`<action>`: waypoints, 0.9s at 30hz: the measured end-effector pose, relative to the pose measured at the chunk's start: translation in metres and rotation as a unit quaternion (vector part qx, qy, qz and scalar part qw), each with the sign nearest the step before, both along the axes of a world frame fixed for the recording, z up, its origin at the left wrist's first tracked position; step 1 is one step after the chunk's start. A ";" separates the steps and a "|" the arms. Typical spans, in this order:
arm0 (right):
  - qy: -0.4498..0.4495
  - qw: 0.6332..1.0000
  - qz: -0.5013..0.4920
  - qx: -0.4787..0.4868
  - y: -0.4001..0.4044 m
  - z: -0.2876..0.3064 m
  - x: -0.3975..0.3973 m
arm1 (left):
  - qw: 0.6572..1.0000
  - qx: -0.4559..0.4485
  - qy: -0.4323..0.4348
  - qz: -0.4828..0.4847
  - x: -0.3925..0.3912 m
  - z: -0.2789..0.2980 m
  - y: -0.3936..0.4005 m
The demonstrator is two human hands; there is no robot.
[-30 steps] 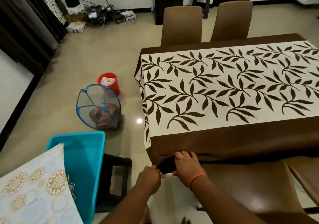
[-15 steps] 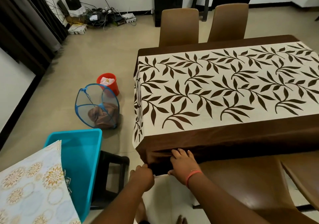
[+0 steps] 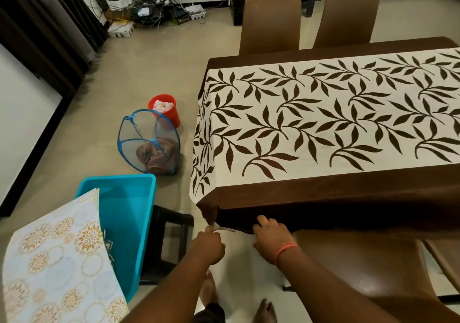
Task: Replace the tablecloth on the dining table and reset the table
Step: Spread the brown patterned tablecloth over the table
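Reading the scene from my remote seat, left to right, as labelled lines.

Placemat and tub: a cream sheet with gold floral rings (image 3: 57,268) leans out of a turquoise plastic tub (image 3: 129,213) at 8 o'clock; the tub's contents are mostly hidden.

Floor items: a blue mesh pop-up hamper (image 3: 146,141) holding a brown bundle sits at 10 o'clock, touching a small red bucket (image 3: 165,110) behind it.

Left hand: my left hand (image 3: 207,246) is curled tight at 6 o'clock, pinching what looks like a thin pale edge or tag just below the cloth's corner; I cannot tell exactly what it is.

Right hand: my right hand (image 3: 271,237), with an orange wristband, has its fingers hooked on the dark hem, clamped on the fabric.

Tablecloth: the brown-bordered cream cloth with dark leaf print (image 3: 323,128) lies spread over the dining table from centre to 3 o'clock, its near-left corner hanging at the hands.

Handling: I judge it soft, light and limp; best taken at the hem and corner, pulling evenly to avoid skewing.

Hidden: the table beneath is wholly covered, the cloth's right end is cut off, and the brown chair (image 3: 361,268) at 5 o'clock is partly behind my arm.
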State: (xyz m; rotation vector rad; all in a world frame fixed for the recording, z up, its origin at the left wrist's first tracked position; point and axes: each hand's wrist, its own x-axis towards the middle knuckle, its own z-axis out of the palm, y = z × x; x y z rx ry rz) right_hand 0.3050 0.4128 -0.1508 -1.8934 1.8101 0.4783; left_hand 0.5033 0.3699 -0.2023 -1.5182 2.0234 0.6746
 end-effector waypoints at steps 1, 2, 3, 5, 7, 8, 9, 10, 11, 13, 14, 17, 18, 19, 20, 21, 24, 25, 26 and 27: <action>-0.009 1.000 -0.001 0.006 -0.001 -0.001 0.003 | 1.000 0.001 0.006 0.012 0.001 -0.003 -0.001; -0.020 1.000 -0.003 0.015 -0.002 -0.003 0.006 | 1.000 0.003 0.013 0.020 0.000 -0.005 -0.002; -0.032 0.999 -0.006 0.021 -0.003 -0.004 0.008 | 0.999 0.001 0.023 0.025 -0.001 -0.007 -0.003; -0.056 0.998 -0.009 0.026 -0.002 -0.011 0.013 | 0.998 0.001 0.051 0.036 -0.002 -0.016 -0.009; -0.069 0.997 -0.008 0.035 0.003 -0.018 0.015 | 0.996 0.002 0.072 0.044 -0.004 -0.028 -0.013; -0.069 0.997 -0.006 0.041 0.007 -0.020 0.015 | 0.995 0.011 0.082 0.050 -0.005 -0.034 -0.015; -0.066 0.997 -0.004 0.048 0.011 -0.025 0.015 | 0.993 0.024 0.094 0.060 -0.007 -0.040 -0.015; -0.062 0.997 -0.003 0.053 0.015 -0.027 0.015 | 0.992 0.031 0.105 0.064 -0.009 -0.045 -0.016; -0.060 0.996 -0.002 0.060 0.020 -0.031 0.015 | 0.992 0.038 0.105 0.058 -0.010 -0.050 -0.016; -0.060 0.996 -0.003 0.070 0.026 -0.037 0.014 | 0.995 0.044 0.082 0.020 -0.010 -0.055 -0.019; -0.061 0.995 -0.006 0.073 0.028 -0.040 0.014 | 0.997 0.045 0.067 -0.001 -0.009 -0.058 -0.020; -0.064 0.995 -0.018 0.077 0.030 -0.050 0.014 | 0.997 0.040 0.043 -0.050 -0.002 -0.067 -0.017; -0.066 0.994 -0.022 0.080 0.029 -0.054 0.015 | 0.997 0.046 0.035 -0.060 0.000 -0.071 -0.015; -0.068 0.994 -0.023 0.081 0.029 -0.057 0.016 | 0.996 0.053 0.025 -0.066 0.003 -0.073 -0.011; -0.072 0.994 -0.024 0.079 0.029 -0.059 0.018 | 0.996 0.057 0.019 -0.063 0.005 -0.075 -0.008; -0.075 0.994 -0.025 0.076 0.029 -0.062 0.021 | 0.997 0.061 0.016 -0.052 0.008 -0.077 -0.004; -0.078 0.994 -0.027 0.078 0.029 -0.068 0.029 | 0.997 0.068 0.012 -0.039 0.018 -0.081 0.012; -0.080 0.993 -0.025 0.080 0.030 -0.070 0.032 | 0.996 0.075 0.004 -0.050 0.021 -0.082 0.018; -0.081 0.993 -0.023 0.084 0.031 -0.072 0.036 | 0.995 0.082 -0.006 -0.064 0.026 -0.084 0.025; -0.083 0.993 -0.024 0.084 0.031 -0.074 0.040 | 0.993 0.092 -0.018 -0.075 0.029 -0.084 0.031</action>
